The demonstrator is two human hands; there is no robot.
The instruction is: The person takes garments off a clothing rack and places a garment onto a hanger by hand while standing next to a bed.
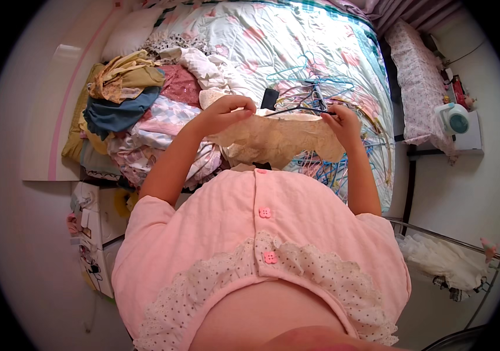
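A beige garment (276,137) hangs spread between my two hands, above the near side of the bed. My left hand (231,113) pinches its upper edge at the left. On the other side, my right hand (343,123) has fingers closed at the end of a dark clothes hanger (301,108) and the garment's upper corner. The hanger lies along the garment's top edge; how far it sits inside the cloth is hidden. Just beyond, a black phone-like object (269,98) rests on the bed.
Blue and other coloured hangers (309,79) lie heaped on the floral bedding (250,33). Left of me is a pile of clothes (123,103). A cloth-covered table (414,83) and small fan (454,118) stand right. A metal clothes rail (447,239) is at lower right.
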